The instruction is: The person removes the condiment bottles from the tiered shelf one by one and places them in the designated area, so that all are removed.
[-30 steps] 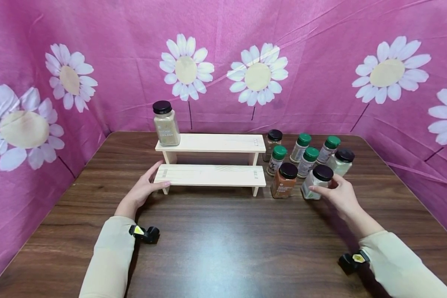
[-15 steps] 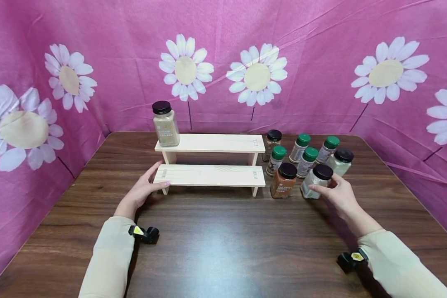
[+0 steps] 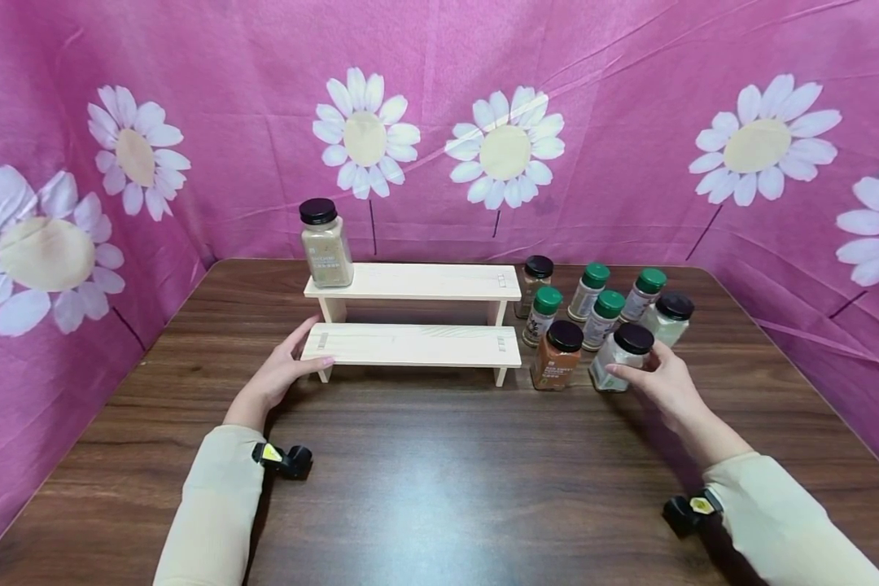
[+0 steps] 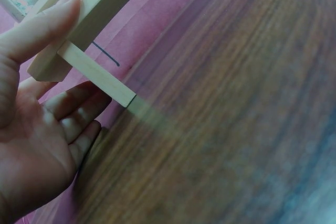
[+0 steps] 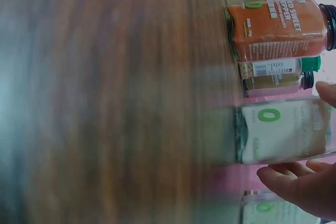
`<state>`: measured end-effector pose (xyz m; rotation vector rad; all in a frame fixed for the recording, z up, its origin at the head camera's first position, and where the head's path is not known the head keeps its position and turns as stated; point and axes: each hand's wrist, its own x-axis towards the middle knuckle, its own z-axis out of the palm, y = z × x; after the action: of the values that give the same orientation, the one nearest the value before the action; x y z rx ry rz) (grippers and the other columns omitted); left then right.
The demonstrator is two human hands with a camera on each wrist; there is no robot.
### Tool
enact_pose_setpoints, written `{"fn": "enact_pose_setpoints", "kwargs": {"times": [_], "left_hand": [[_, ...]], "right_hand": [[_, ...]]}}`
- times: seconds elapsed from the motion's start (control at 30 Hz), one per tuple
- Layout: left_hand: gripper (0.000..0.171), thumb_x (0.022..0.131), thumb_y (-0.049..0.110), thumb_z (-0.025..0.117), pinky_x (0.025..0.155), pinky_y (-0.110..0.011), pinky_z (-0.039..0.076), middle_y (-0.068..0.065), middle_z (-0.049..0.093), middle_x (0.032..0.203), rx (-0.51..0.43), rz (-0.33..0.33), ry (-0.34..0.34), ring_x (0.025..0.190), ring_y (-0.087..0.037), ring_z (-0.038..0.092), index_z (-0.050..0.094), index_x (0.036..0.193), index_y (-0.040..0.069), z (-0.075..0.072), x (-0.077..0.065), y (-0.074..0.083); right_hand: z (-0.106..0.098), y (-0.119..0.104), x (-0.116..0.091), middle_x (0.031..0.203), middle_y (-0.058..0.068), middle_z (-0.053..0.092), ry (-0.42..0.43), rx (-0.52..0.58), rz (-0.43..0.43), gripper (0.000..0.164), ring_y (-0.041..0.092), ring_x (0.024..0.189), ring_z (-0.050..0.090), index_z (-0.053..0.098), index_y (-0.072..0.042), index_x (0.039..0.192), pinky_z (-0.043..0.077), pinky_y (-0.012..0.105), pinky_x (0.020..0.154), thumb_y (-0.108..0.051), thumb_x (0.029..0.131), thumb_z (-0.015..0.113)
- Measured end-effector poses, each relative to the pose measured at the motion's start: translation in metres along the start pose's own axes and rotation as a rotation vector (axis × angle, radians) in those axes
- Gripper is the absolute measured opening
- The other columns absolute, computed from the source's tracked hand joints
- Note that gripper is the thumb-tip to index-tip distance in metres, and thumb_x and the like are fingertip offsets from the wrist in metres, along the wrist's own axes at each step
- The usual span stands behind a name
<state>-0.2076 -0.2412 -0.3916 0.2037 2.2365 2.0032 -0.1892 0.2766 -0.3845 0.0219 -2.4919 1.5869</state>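
Observation:
My left hand (image 3: 282, 370) holds the left end of the low step of a pale two-tier wooden rack (image 3: 410, 346), thumb on the top surface. In the left wrist view its other fingers (image 4: 79, 114) lie loosely bent below and behind the board. My right hand (image 3: 670, 382) grips a square jar of white powder (image 3: 615, 362) with a black lid, thumb on one side and fingers on the other. The jar stands at the front right of a group of jars. Next to it is an orange-red pepper jar (image 3: 557, 362), also black-lidded.
A black-lidded beige powder jar (image 3: 327, 252) stands at the left end of the upper step. Several green-capped bottles (image 3: 542, 321), a dark brown jar (image 3: 535, 289) and a pale green jar (image 3: 666, 321) crowd right of the rack. A pink flowered cloth (image 3: 432, 220) hangs behind the table (image 3: 410, 472).

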Motion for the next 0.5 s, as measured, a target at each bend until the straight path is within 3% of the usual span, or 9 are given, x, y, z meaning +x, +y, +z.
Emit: {"fn": "enact_pose_setpoints", "kwargs": {"times": [0.17,0.3,0.37,0.5], "left_hand": [[0.081,0.075,0.002,0.062,0.093,-0.031,0.024,-0.021,0.030,0.129,0.001,-0.006,0.001,0.104,-0.014,0.037,0.012,0.139,0.007,0.000,0.000,0.000],[0.081,0.075,0.002,0.062,0.092,-0.028,0.026,-0.021,0.030,0.129,-0.003,-0.007,0.003,0.104,-0.014,0.038,0.012,0.139,0.007,0.000,0.000,0.001],[0.081,0.075,0.002,0.062,0.091,-0.027,0.026,-0.020,0.030,0.130,0.001,-0.008,0.003,0.105,-0.014,0.037,0.012,0.139,0.007,0.000,0.000,0.001],[0.081,0.076,0.003,0.062,0.091,-0.026,0.027,-0.020,0.029,0.130,0.007,-0.008,0.002,0.105,-0.015,0.037,0.012,0.139,0.007,0.000,0.000,0.001]], "right_hand": [[-0.007,0.013,0.009,0.095,-0.011,0.052,-0.002,-0.081,-0.013,0.054,-0.001,0.083,0.048,0.040,-0.014,0.117,0.039,0.013,0.065,-0.023,0.072,0.070],[-0.011,-0.018,0.003,0.093,-0.014,0.053,-0.054,-0.057,-0.038,0.060,-0.004,0.081,0.050,0.035,-0.004,0.122,0.041,0.012,0.064,-0.015,0.074,0.069],[-0.013,-0.034,-0.001,0.099,-0.004,0.054,-0.073,-0.083,-0.054,0.064,-0.001,0.084,0.050,0.030,0.003,0.125,0.040,0.012,0.066,-0.012,0.075,0.067],[-0.021,-0.053,0.000,0.117,0.023,0.044,-0.097,-0.196,-0.055,0.071,0.022,0.104,0.045,0.023,0.006,0.130,0.038,0.021,0.080,-0.019,0.078,0.065]]}}
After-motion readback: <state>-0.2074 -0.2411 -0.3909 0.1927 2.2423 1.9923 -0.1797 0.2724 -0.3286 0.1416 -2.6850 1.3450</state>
